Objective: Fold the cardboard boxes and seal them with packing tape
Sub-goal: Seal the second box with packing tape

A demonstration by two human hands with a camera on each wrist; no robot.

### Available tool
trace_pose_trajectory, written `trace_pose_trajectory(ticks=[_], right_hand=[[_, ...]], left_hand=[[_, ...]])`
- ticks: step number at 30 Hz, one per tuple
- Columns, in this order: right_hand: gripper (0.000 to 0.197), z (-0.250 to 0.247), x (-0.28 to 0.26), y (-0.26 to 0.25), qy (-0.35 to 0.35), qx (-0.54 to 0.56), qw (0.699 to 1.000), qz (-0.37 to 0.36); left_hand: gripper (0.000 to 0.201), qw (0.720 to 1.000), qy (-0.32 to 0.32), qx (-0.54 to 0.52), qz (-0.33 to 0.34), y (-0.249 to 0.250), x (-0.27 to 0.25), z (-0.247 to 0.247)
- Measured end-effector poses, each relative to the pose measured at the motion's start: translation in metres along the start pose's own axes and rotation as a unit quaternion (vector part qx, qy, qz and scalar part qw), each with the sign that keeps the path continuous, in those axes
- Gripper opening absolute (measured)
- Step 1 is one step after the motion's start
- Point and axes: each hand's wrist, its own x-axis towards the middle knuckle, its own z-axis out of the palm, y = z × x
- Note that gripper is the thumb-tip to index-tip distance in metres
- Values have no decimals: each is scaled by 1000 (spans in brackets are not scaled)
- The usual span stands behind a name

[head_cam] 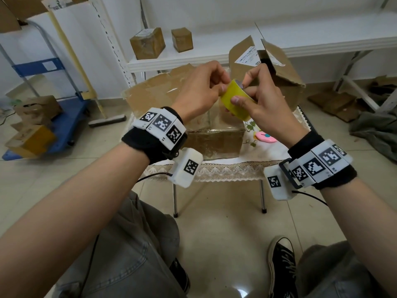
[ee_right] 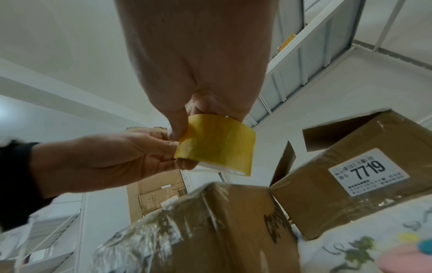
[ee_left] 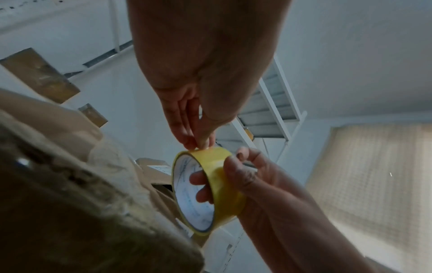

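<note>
A yellow roll of packing tape point(head_cam: 234, 101) is held up over a brown cardboard box point(head_cam: 212, 140) wrapped in old clear tape, which stands on the small table. My right hand point(head_cam: 242, 92) grips the roll, thumb on its outer face point(ee_right: 177, 127) and fingers through the white core point(ee_left: 201, 186). My left hand point(head_cam: 223, 87) pinches the rim of the tape roll point(ee_left: 210, 184) with its fingertips point(ee_left: 201, 144). Behind and to the right stands a second box point(ee_right: 350, 175), flaps up, with a white label reading 7719.
A lace-edged cloth covers the small table point(head_cam: 225, 166); a pink object point(head_cam: 265, 137) lies on it right of the box. Two small boxes point(head_cam: 147, 43) stand on a white shelf behind. A blue cart point(head_cam: 64, 123) with boxes is left; flat cardboard point(head_cam: 335, 104) lies on the floor right.
</note>
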Motion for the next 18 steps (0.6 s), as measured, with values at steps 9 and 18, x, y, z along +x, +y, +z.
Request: trace_pose_trajectory(ticks=[9,18], right_hand=[[17,1,1,5,-15,-27,999,12],[22,-5,4,12,19,-129,991,5]], left_hand=[[19,995,-7,-62,-75,-17,3,-6],[19,972,-59,-192,-124,-16,-7,-18]])
